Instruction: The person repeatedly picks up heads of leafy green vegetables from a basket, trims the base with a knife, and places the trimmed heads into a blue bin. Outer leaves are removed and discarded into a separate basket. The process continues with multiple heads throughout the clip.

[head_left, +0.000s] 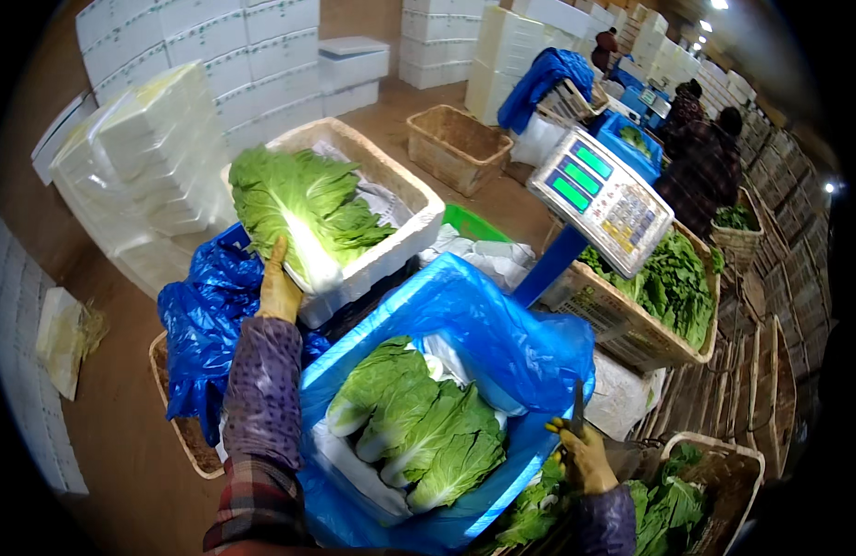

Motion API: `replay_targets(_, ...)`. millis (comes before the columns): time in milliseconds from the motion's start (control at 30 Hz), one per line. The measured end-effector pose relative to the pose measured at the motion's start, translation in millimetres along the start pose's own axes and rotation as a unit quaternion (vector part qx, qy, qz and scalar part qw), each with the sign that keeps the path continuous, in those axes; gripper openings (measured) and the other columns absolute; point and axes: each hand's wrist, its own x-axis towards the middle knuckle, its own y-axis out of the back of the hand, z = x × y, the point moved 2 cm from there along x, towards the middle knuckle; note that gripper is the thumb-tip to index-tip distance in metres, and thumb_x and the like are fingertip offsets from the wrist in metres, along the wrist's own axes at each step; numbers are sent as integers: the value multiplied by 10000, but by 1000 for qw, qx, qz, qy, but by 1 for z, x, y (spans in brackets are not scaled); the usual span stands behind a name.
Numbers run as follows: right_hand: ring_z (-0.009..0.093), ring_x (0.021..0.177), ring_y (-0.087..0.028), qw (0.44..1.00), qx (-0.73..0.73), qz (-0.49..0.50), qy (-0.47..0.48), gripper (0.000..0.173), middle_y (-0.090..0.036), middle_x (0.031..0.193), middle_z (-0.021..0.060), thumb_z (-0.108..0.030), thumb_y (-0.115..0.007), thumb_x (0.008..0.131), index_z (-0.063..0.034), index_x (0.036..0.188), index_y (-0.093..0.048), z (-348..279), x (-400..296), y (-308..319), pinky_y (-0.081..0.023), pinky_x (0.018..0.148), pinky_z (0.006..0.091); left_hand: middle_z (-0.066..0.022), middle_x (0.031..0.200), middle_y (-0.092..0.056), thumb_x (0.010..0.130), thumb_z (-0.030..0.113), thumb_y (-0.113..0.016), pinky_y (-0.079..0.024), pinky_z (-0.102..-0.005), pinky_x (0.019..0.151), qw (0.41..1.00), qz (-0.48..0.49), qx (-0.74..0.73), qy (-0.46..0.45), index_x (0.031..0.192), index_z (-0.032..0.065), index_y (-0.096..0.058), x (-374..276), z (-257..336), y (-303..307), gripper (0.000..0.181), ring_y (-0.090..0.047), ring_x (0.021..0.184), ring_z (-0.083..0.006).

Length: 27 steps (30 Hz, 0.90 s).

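My left hand [281, 288], in a yellow glove, is at the left side of a large leafy cabbage [317, 243] that lies over a white foam box [407, 229]; its palm side is hidden. At the lower right my gloved right hand [586, 452] grips a knife [578, 410] with a dark blade pointing up. Between my hands stands a blue crate [497, 507] lined with blue plastic film. Several leafy cabbages [428, 424] lie side by side in it on white paper. A scale display [602, 201] on a blue post rises behind the crate.
Blue plastic bags [212, 313] hang over a crate on the left. Greens fill a crate [608, 326] at the right, with another crate [754, 465] below it. An empty crate [463, 149] is on the floor. Foam boxes [261, 55] are stacked behind. People [702, 163] stand farther back.
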Motion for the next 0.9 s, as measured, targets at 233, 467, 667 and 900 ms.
replay_targets(233, 90, 665, -601, 959, 142, 239, 51, 363, -709, 984, 40, -166, -653, 945, -57, 1286, -590, 3, -122, 131, -455, 514, 232, -106, 1393, -543, 918, 423, -680, -447, -443, 1049, 965, 31, 239, -105, 1424, 111, -495, 57, -50, 45, 622, -538, 1232, -268)
replay_targets(467, 176, 814, -556, 861, -290, 418, -16, 334, -642, 940, 58, -206, -668, 918, -101, 1232, -623, 246, -256, 191, -449, 685, 331, -106, 1552, -376, 998, 428, -547, -349, -511, 1114, 928, -90, 330, 148, 1531, 187, -365, -96, -172, -29, 613, -397, 1387, -278)
replay_targets(667, 318, 1201, -615, 842, -343, 414, 35, 403, -606, 1362, 134, -122, -571, 935, -244, 1318, -609, 222, -365, 207, -533, 976, 400, -127, 1486, -451, 1007, 326, -510, -425, -424, 1019, 873, -246, 421, 19, 1508, 104, -380, -157, -289, -231, 563, -499, 1250, -223)
replay_targets(900, 337, 1173, -611, 829, -150, 538, -9, 470, -607, 1319, 220, -253, -550, 999, -109, 1443, -491, 209, -414, 418, -470, 1012, 403, -205, 1377, -554, 919, 258, -662, -479, -381, 1001, 459, -608, 622, 180, 1456, 10, -432, -617, -419, -472, 635, -602, 1159, -271)
